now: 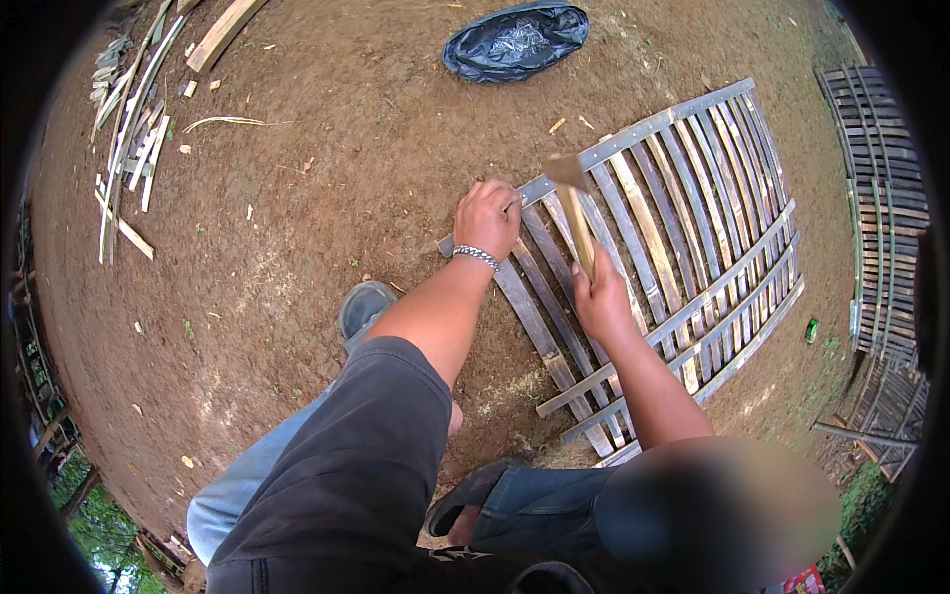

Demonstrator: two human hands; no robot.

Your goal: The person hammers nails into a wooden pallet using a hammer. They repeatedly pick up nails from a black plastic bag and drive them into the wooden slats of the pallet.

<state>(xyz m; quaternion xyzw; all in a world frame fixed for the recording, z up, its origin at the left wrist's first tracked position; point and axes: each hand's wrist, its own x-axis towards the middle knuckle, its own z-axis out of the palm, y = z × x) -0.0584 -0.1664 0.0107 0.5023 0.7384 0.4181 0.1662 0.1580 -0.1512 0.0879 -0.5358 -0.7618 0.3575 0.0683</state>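
A slatted wooden panel (pixel 661 203) lies on the ground in front of me, its narrow slats crossed by long rails. My left hand (pixel 487 220), with a chain bracelet at the wrist, is closed over the left end of the far rail (pixel 683 111). Its thumb and fingertips are pinched together, and what they hold is too small to make out. My right hand (pixel 604 297) is wrapped round the wooden handle of a hammer (pixel 576 220). The slightly blurred hammer head is over the far rail, just right of my left hand.
A black plastic bag (pixel 515 42) with small shiny pieces inside sits open beyond the panel. Wood strips (pixel 134 139) and a thick plank (pixel 224 35) lie at the far left. At right are another slatted panel (pixel 881 218) and a green can (pixel 811 331). My shoe (pixel 366 309) is left of the panel.
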